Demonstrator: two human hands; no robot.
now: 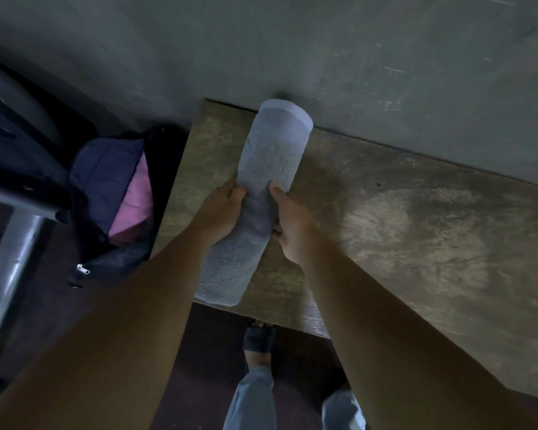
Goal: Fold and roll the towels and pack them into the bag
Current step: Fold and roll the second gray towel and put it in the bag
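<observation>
View from above, looking down past two bare forearms. A pale grey towel [271,169], rolled into a long cylinder, lies slantwise on a worn wooden table [416,228]. Its far end reaches the table's back edge by a grey wall [323,57], and its near end sits at the front edge.

Both hands grip the roll around its middle. The left hand [222,209] holds the left side, fingers curled over the cloth. The right hand [292,221] holds the right side, with the thumb lying on top and the fingertips tucked in at the roll's side. The towel dents slightly between them.

Left of the table, lower down, stands a dark bag [121,259] with its mouth open and a zip pull [83,269] hanging at its near edge. Inside is a pink towel [135,206], and beside that a navy bundle [106,178]; the light is dim, so this may be another towel or the lining. A grey metal frame [10,259] stands at the far left.

Below the table edge, a foot in a dark sandal [259,338] rests on the floor.
</observation>
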